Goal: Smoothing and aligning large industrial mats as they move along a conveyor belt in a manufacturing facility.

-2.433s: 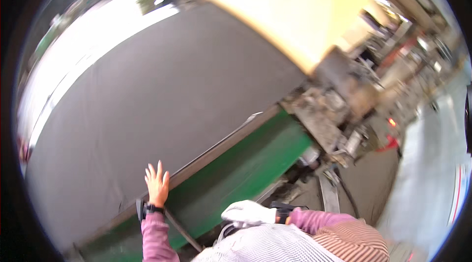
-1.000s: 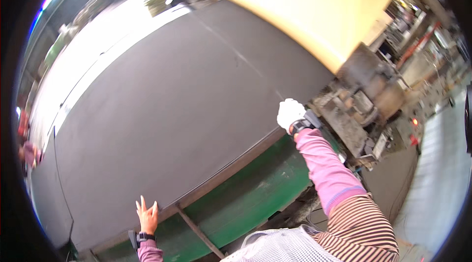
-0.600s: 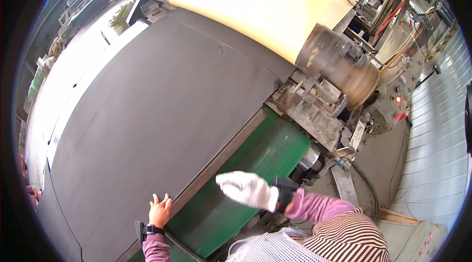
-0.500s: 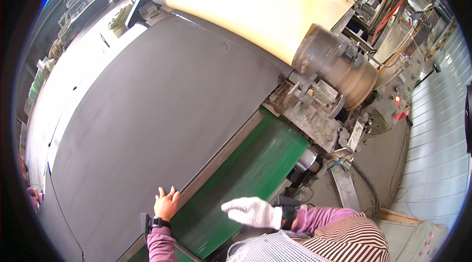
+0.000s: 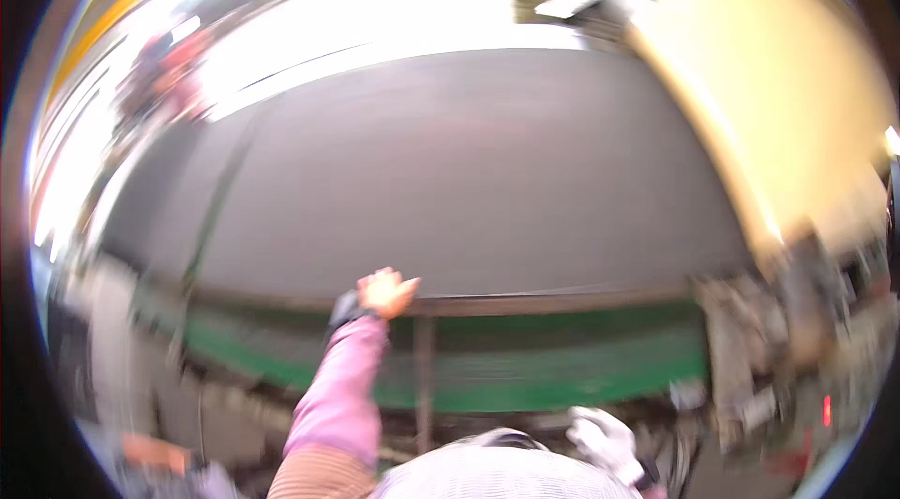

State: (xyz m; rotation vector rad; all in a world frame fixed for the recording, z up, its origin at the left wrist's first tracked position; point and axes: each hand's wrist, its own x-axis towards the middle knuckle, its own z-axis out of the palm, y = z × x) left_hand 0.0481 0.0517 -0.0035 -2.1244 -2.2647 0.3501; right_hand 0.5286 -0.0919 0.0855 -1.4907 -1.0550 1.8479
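Head view: our left hand (image 5: 387,294), thumb apart, likely steadies the dark sheet (image 5: 469,180) at its fingertips (next needs light pressure); right hand (image 5: 602,438), grip unclear.

Factory wkshp; wide dk sheet (image 5: 487,171), lg yellow sheet (image 5: 797,96), mach parts (image 5: 808,307) at R

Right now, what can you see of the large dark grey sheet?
The large dark grey sheet looks matte and plain; blur hides its texture and material. It lies broad and flat, its near edge along a brownish rail. A narrow dark green strip runs along its left side; a pale yellow sheet borders its right in the picture. The bare left grip is at the near edge, contact unclear.
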